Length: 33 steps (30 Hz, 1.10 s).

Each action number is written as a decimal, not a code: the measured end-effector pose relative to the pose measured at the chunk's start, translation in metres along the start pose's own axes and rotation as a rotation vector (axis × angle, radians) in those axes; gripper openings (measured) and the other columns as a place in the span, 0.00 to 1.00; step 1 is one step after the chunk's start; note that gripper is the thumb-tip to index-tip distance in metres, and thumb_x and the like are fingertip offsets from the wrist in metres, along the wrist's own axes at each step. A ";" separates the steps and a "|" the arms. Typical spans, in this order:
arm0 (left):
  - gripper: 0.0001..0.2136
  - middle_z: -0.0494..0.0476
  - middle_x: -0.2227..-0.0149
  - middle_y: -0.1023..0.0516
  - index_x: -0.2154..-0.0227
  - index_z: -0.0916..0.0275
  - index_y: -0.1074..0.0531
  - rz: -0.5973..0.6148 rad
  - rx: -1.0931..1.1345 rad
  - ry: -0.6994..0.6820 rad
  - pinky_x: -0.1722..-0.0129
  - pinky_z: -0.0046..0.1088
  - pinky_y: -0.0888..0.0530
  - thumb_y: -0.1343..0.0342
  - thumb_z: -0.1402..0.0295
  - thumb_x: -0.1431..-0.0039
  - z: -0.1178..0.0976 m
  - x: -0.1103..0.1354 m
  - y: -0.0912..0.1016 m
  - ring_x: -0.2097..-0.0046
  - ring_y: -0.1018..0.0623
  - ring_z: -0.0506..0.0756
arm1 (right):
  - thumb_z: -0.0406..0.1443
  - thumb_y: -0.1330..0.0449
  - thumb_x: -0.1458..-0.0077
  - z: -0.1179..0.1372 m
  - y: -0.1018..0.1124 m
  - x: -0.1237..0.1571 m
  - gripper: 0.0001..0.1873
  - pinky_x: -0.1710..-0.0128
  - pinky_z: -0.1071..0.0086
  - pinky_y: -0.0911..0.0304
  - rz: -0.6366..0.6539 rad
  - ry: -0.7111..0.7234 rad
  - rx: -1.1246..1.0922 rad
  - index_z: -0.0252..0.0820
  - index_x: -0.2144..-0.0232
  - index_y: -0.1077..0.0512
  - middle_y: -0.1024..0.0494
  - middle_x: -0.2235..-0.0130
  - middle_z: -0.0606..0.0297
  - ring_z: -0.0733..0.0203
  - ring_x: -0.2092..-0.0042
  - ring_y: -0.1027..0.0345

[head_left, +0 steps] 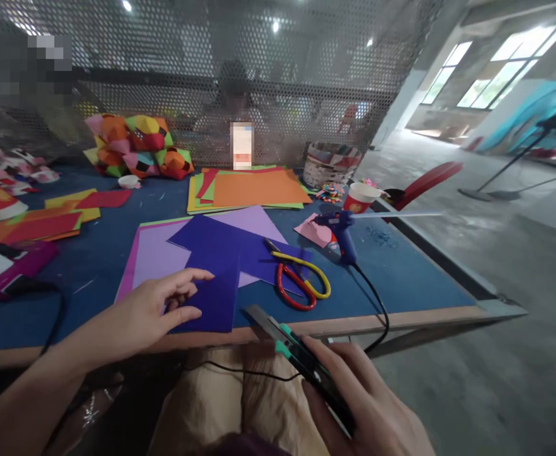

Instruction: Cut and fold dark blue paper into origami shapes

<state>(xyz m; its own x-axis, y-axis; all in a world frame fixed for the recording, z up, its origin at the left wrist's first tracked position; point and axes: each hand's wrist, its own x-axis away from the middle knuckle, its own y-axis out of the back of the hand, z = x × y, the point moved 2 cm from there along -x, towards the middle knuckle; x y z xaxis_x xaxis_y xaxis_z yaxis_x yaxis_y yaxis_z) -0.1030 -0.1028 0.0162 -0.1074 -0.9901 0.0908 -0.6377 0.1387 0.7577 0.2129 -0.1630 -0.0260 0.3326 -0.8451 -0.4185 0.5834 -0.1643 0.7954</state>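
Note:
My left hand (157,307) rests on a dark blue paper sheet (216,278) near the table's front edge, thumb and forefinger pinching its left side. My right hand (363,405) hovers below the table edge above my lap, closed round a black utility knife with green trim (297,354) whose blade end points up and left toward the blue sheet. Lilac and pink sheets (157,253) lie under the blue ones. Red and yellow scissors (299,282) lie just right of the blue paper.
A blue glue gun (339,231) with a black cord stands right of the scissors. A red paper cup (361,197), an orange paper stack (254,189), folded paper balls (138,145) and a small basket (330,163) sit further back. A perforated metal screen (278,82) backs the table; a person sits behind it.

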 end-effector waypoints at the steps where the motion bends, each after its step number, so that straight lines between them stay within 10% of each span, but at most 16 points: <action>1: 0.28 0.58 0.62 0.18 0.43 0.58 0.25 0.004 -0.008 0.003 0.60 0.37 0.22 0.44 0.50 0.43 -0.002 -0.001 0.002 0.58 0.19 0.62 | 0.35 0.47 0.30 0.003 -0.004 -0.003 0.22 0.70 0.70 0.20 -0.001 0.007 -0.003 0.53 0.37 0.32 0.18 0.50 0.59 0.56 0.58 0.15; 15: 0.28 0.55 0.56 0.22 0.38 0.55 0.29 -0.031 0.019 -0.130 0.64 0.32 0.21 0.39 0.55 0.40 -0.001 -0.021 -0.008 0.63 0.22 0.55 | 0.32 0.47 0.31 0.008 -0.004 -0.013 0.21 0.65 0.67 0.19 0.033 0.106 0.047 0.46 0.39 0.30 0.19 0.52 0.57 0.55 0.56 0.17; 22: 0.27 0.58 0.22 0.44 0.28 0.46 0.38 0.078 -0.412 -0.667 0.27 0.56 0.42 0.43 0.62 0.28 -0.010 -0.043 -0.001 0.24 0.41 0.67 | 0.30 0.47 0.33 0.007 0.003 -0.016 0.24 0.67 0.68 0.19 0.098 0.177 0.120 0.44 0.36 0.31 0.19 0.51 0.56 0.57 0.57 0.16; 33: 0.26 0.54 0.21 0.51 0.25 0.39 0.47 0.347 -0.541 -0.597 0.27 0.68 0.56 0.55 0.54 0.22 0.002 -0.061 -0.013 0.21 0.52 0.68 | 0.31 0.45 0.34 0.008 0.001 -0.021 0.29 0.69 0.66 0.20 0.139 0.311 0.350 0.38 0.32 0.34 0.16 0.55 0.58 0.51 0.59 0.17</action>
<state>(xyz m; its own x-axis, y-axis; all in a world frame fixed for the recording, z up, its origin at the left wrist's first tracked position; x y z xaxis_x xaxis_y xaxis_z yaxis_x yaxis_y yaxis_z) -0.0897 -0.0438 -0.0008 -0.7059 -0.6954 0.1342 -0.0618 0.2493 0.9665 0.2011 -0.1497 -0.0132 0.6263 -0.6878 -0.3669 0.2515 -0.2671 0.9303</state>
